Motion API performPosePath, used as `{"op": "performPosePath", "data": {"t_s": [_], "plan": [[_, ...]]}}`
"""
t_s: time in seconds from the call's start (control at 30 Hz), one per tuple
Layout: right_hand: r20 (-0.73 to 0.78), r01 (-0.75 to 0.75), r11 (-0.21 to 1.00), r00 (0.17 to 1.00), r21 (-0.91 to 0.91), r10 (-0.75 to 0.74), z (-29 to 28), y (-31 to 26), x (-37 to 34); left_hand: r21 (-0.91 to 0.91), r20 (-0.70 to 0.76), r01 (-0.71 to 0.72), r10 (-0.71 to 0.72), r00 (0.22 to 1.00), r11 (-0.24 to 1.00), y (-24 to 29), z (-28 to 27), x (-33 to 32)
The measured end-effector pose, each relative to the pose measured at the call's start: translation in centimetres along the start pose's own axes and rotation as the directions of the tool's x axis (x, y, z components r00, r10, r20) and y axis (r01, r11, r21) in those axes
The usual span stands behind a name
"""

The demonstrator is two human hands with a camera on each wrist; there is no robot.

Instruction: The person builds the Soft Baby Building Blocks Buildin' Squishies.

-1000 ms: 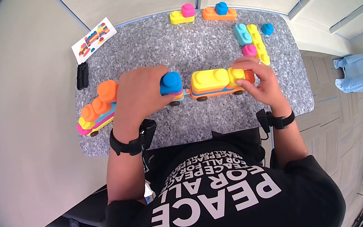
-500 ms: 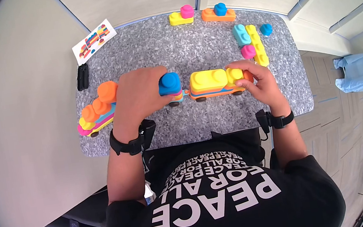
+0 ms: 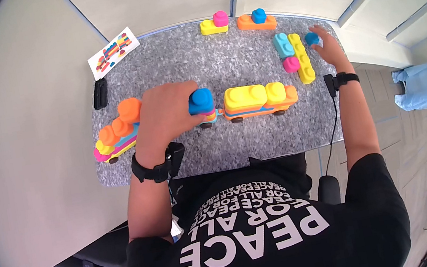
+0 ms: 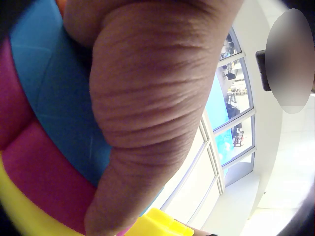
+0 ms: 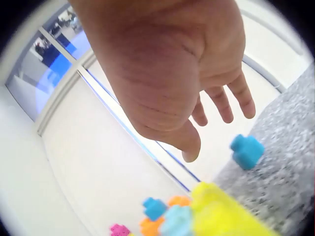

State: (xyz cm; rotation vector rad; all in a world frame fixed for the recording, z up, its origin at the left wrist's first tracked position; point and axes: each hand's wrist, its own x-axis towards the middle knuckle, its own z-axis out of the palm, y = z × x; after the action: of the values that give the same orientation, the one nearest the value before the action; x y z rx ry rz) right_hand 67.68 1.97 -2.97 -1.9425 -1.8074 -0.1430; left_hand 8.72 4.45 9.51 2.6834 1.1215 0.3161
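Note:
In the head view the left hand (image 3: 164, 113) grips the middle car of a block train, its thumb beside a blue block (image 3: 200, 101). Orange and yellow blocks (image 3: 130, 111) stand on the car to the left. Hooked on at the right is a car with yellow blocks (image 3: 244, 97) on top. The right hand (image 3: 330, 49) is over the small blue block (image 3: 312, 38) at the table's right back. In the right wrist view the fingers of that hand (image 5: 197, 118) are spread, apart from the blue block (image 5: 247, 151).
Beside the small blue block lie a long yellow block (image 3: 301, 58), a light blue block (image 3: 283, 45) and a pink one (image 3: 291, 64). Two small stacks (image 3: 214, 26) sit at the back edge. A picture card (image 3: 113, 53) and a black object (image 3: 100, 94) are at the back left.
The right hand has let go of the right car's yellow block and moved away to the back right, over the small blue block. The left hand keeps its grip on the middle car.

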Motion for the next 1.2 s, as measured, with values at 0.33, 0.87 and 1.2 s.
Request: {"op": "performPosePath", "data": {"t_s": [0.33, 0.87, 1.2], "plan": [[-0.027, -0.226, 0.901, 0.967, 0.370, 0.253, -2.5, -4.6, 0.6, 0.002, -0.007, 0.006, -0.006, 1.000, 1.000, -0.1, 0.2, 0.0], [0.108, 0.090, 0.817, 0.977, 0.570, -0.183, -7.5, -22.7, -10.1, -0.029, 0.018, 0.016, -0.016, 1.000, 0.999, 0.2, -0.1, 0.0], [0.191, -0.114, 0.643, 0.980, 0.757, -0.052, -4.9, -21.8, -11.7, -0.018, 0.017, 0.022, -0.021, 1.000, 1.000, 0.2, -0.1, 0.0]]}}
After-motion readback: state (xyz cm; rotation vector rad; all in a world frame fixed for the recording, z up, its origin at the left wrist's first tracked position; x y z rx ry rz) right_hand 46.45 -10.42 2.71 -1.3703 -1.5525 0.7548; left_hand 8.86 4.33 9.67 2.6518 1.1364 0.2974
